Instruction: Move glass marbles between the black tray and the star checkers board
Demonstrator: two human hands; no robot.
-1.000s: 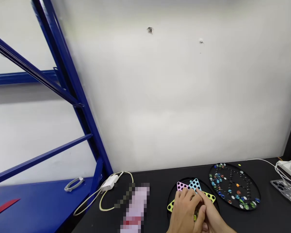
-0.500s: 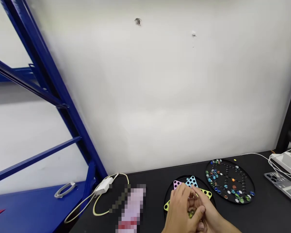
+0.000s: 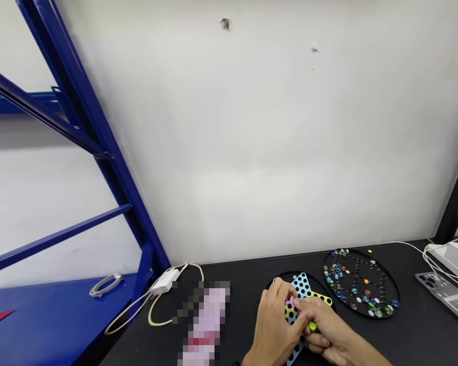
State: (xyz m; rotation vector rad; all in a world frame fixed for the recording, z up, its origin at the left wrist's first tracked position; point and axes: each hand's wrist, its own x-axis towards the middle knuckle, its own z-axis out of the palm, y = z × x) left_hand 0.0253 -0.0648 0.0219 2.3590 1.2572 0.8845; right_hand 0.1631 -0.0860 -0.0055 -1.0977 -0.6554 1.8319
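A round black board (image 3: 269, 284) carries a star of coloured hole-punched pieces, with a light-blue point (image 3: 302, 285) and a yellow point (image 3: 322, 297) showing. Over its near left part is my left hand (image 3: 274, 317), fingers bent and closed, their tips hidden from me. My right hand (image 3: 330, 323) is closed beside it, thumb and fingertips meeting the left hand above the star. A yellow-green glass marble (image 3: 313, 326) shows between its curled fingers. Much of the star, including its purple part (image 3: 290, 302), is covered by the hands.
To the right lies a second round black board (image 3: 395, 284) with several coloured marbles. Beyond it are a phone (image 3: 442, 290) and a white power strip (image 3: 454, 256) with cables. At left, a white adapter (image 3: 165, 281) with its cord lies near a blue metal frame (image 3: 114, 173).
My hands have gone from cupped together around marbles to lower over the star, with the left fingers down near the purple part. More of the light-blue piece shows. The view has shifted slightly.
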